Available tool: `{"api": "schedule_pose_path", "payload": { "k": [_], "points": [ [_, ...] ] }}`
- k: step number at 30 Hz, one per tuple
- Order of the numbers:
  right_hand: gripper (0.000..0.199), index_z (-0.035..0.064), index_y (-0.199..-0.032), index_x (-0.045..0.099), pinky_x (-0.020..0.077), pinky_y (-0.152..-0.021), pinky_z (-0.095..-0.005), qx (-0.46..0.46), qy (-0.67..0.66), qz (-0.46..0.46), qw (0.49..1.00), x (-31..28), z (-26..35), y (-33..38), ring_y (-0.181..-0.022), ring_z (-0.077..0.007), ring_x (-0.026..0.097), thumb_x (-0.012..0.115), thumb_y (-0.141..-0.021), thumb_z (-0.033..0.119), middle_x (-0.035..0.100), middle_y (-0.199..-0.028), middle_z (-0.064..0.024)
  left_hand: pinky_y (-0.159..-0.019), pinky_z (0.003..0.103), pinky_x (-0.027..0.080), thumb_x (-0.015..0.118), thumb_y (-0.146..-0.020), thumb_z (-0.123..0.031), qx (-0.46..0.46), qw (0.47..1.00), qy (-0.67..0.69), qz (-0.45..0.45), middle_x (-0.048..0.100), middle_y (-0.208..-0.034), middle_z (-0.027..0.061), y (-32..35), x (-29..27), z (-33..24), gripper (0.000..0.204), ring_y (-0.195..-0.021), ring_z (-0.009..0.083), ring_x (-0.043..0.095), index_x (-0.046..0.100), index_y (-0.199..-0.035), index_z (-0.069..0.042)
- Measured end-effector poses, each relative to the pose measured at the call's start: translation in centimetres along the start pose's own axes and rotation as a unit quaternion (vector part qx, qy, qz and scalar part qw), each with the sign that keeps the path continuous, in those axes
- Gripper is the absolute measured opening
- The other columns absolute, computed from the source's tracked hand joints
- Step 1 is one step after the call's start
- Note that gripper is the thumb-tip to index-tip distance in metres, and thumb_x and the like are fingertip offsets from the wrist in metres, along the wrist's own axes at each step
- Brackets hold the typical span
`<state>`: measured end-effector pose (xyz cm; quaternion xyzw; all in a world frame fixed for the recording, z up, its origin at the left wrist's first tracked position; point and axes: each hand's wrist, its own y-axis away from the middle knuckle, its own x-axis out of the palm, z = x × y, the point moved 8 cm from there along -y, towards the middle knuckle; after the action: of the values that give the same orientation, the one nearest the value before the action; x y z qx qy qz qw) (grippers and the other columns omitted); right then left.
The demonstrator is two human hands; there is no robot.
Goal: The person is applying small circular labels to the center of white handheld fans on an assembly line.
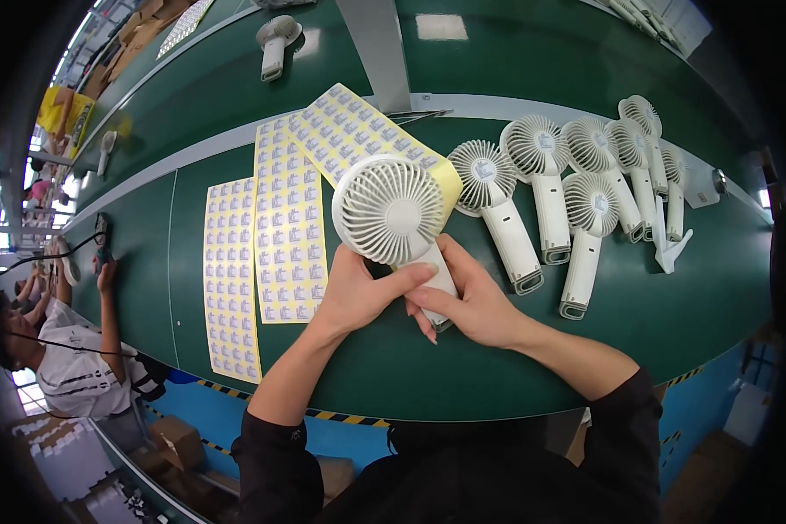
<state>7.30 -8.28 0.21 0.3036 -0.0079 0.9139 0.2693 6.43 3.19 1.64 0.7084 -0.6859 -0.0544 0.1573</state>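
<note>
A white handheld fan (391, 210) is held in front of me, its round grille tilted up and to the left. My left hand (362, 293) grips it where the head meets the handle, the thumb lying across. Around the lower handle my right hand (472, 301) is closed, its thumb near the left one. No sticker shows on the plain hub of this fan. Behind it lie yellow-edged sticker sheets (290, 236) with rows of small printed labels; one sheet (349, 131) lies slantwise, its right end curling up beside the fan head.
Several white handheld fans (589, 205) lie at the right on the green table (393, 375), some with round labels on their hubs. A small white stand-like piece (670, 249) is beside them. Another fan (275, 48) lies on the far belt. A co-worker (83, 349) sits at the left.
</note>
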Motion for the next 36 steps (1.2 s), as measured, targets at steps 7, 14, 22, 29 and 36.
{"api": "schedule_pose_path", "payload": {
  "k": [7, 14, 22, 29, 36],
  "points": [
    [0.034, 0.0051, -0.123, 0.04, 0.0483, -0.054, -0.0239, -0.077, 0.213, -0.108, 0.968, -0.1, 0.4, 0.4, -0.066, -0.0078, 0.059, 0.062, -0.098, 0.011, 0.057, -0.089, -0.0049, -0.093, 0.033, 0.051, 0.076, -0.087, -0.013, 0.154, 0.974, 0.082, -0.146, 0.063, -0.118, 0.0112, 0.2, -1.2, -0.1, 0.056, -0.108, 0.0161, 0.061, 0.049, -0.132, 0.005],
    [0.035, 0.0028, -0.127, 0.04, 0.0478, -0.05, -0.0262, -0.002, 0.032, -0.016, 0.999, -0.4, 0.5, -0.1, -0.064, -0.0117, 0.059, 0.059, -0.098, 0.01, 0.058, -0.086, -0.0072, -0.095, 0.032, 0.049, 0.074, -0.089, -0.029, 0.145, 0.977, 0.104, -0.115, 0.063, -0.119, 0.0092, 0.0, -3.5, 0.6, 0.058, -0.108, 0.0159, 0.061, 0.051, -0.131, 0.004],
    [0.042, 0.0002, -0.134, 0.037, 0.0471, -0.049, -0.0267, 0.052, -0.013, 0.047, 0.997, 0.6, 0.4, 0.2, -0.061, -0.0146, 0.059, 0.057, -0.098, 0.01, 0.058, -0.081, -0.0087, -0.084, 0.031, 0.053, 0.074, -0.087, -0.008, 0.091, 0.995, 0.023, 0.026, 0.063, -0.113, 0.0075, 0.2, 1.1, -0.8, 0.049, -0.099, 0.0143, 0.061, 0.053, -0.13, 0.001],
    [0.038, 0.0018, -0.131, 0.037, 0.0457, -0.049, -0.0269, 0.069, -0.062, 0.06, 0.994, 0.5, -0.2, 0.0, -0.06, -0.0141, 0.057, 0.055, -0.099, 0.012, 0.057, -0.082, -0.0093, -0.077, 0.028, 0.054, 0.07, -0.091, -0.007, 0.078, 0.996, -0.007, 0.036, 0.063, -0.111, 0.0082, 0.4, 1.0, -0.8, 0.043, -0.094, 0.0127, 0.062, 0.052, -0.129, 0.002],
    [0.038, 0.0028, -0.129, 0.038, 0.0471, -0.052, -0.0261, 0.041, -0.02, 0.031, 0.998, 0.9, 0.2, 0.0, -0.063, -0.013, 0.059, 0.057, -0.099, 0.012, 0.059, -0.085, -0.0088, -0.089, 0.032, 0.051, 0.073, -0.086, -0.007, 0.138, 0.99, -0.04, 0.006, 0.063, -0.115, 0.0093, 0.5, -0.6, -0.3, 0.048, -0.104, 0.0162, 0.061, 0.054, -0.128, 0.001]
  ]
}}
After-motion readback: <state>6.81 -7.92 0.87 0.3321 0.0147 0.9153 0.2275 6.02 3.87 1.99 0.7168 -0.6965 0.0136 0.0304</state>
